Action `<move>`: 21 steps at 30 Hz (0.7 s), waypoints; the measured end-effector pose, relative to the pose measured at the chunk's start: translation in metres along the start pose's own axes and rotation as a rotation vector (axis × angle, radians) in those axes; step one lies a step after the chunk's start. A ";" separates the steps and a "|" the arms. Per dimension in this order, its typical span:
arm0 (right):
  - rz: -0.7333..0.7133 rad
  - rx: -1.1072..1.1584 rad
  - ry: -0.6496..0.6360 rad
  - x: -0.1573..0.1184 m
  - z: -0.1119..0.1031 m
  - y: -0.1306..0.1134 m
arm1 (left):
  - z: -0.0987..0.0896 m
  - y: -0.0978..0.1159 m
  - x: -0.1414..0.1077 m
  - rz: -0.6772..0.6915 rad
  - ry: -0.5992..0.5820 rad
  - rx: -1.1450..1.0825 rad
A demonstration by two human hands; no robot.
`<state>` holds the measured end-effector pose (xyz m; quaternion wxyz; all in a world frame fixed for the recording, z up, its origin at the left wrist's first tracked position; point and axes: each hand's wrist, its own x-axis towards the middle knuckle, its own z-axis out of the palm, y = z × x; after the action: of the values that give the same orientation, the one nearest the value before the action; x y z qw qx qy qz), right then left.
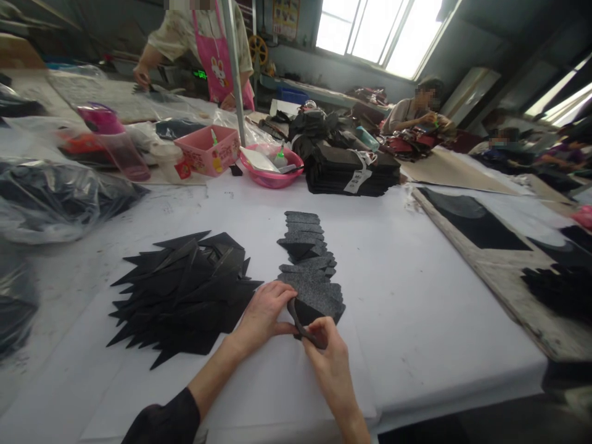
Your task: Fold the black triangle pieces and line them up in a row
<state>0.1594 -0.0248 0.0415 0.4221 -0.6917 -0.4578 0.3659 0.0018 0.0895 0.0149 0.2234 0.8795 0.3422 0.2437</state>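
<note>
Between my two hands is a small dark fabric piece (pixel 300 324), bent into a curve. My left hand (pixel 264 311) grips its upper end, thumb below and fingers above. At its lower right end, my right hand (pixel 327 345) pinches it between thumb and fingers. Just beyond my hands runs an overlapping row of grey speckled fabric pieces (pixel 309 280), with a black pointed piece (pixel 298 248) lying across it. Left of my left hand spreads a large heap of black pointed pieces (pixel 185 290).
White paper covers the table (pixel 416 308). Along its far side stand a pink basin (pixel 271 179), a pink box (pixel 210 151) and a tied black stack (pixel 346 172). Plastic-wrapped material (pixel 60 197) lies left. A person in a pink apron (pixel 222 61) stands opposite; others sit at right.
</note>
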 end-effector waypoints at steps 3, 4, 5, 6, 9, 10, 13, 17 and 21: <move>0.097 0.146 -0.029 -0.014 -0.009 0.007 | 0.000 -0.002 -0.002 -0.012 0.018 -0.029; 0.141 0.182 -0.063 -0.020 -0.013 0.012 | 0.002 -0.002 -0.004 -0.024 0.030 -0.035; 0.182 0.197 -0.103 -0.026 -0.016 0.017 | 0.003 -0.002 -0.005 -0.036 0.044 -0.043; 0.208 0.181 -0.135 -0.033 -0.019 0.022 | 0.005 -0.002 -0.007 -0.046 0.063 -0.055; 0.185 -0.065 -0.103 -0.051 -0.027 0.034 | 0.009 -0.001 -0.012 -0.040 0.128 -0.071; 0.149 -0.176 -0.070 -0.056 -0.029 0.037 | 0.010 0.000 -0.013 -0.023 0.141 -0.055; -0.007 -0.448 -0.015 -0.064 -0.031 0.040 | 0.009 0.003 -0.013 0.024 0.139 0.058; -0.165 -0.693 0.005 -0.066 -0.030 0.043 | 0.003 0.007 -0.011 0.046 0.130 0.176; -0.225 -0.782 0.005 -0.067 -0.030 0.043 | -0.003 0.016 -0.018 0.073 0.136 0.090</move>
<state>0.1788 -0.1049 0.0207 0.1658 -0.7465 -0.6342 0.1140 -0.0038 0.0667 0.0216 0.1507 0.8821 0.3347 0.2953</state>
